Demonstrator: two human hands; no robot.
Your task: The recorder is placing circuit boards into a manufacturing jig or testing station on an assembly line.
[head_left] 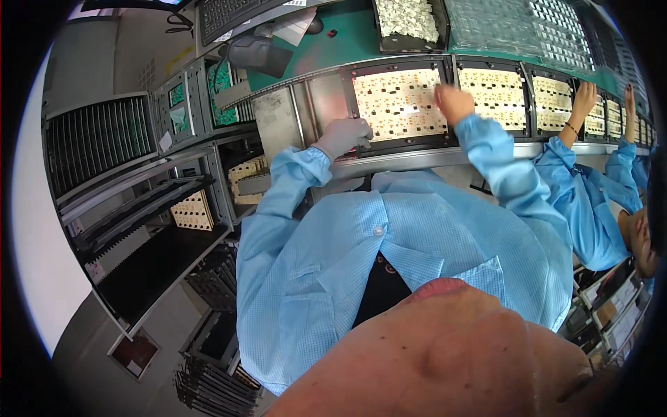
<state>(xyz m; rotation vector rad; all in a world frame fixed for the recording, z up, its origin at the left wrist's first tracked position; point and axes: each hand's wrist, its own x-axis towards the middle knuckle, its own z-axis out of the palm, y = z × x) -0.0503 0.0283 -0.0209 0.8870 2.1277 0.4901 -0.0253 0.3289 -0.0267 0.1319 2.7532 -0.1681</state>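
A pale circuit board panel (396,104) lies in a black carrier frame (406,144) on the conveyor line in front of me. My left hand (344,135), in a light glove, rests on the frame's lower left corner with its fingers curled over the edge. My right hand (453,103), bare, is over the panel's upper right part. It is blurred, and I cannot see whether anything is between its fingers. Both my sleeves are light blue.
More framed panels (497,97) follow along the line to the right, where another person's hand (582,97) reaches onto one. A black tray of white parts (410,21) and clear blister trays (528,28) sit behind. A slotted rack (97,139) and stacked panels (193,212) are at left.
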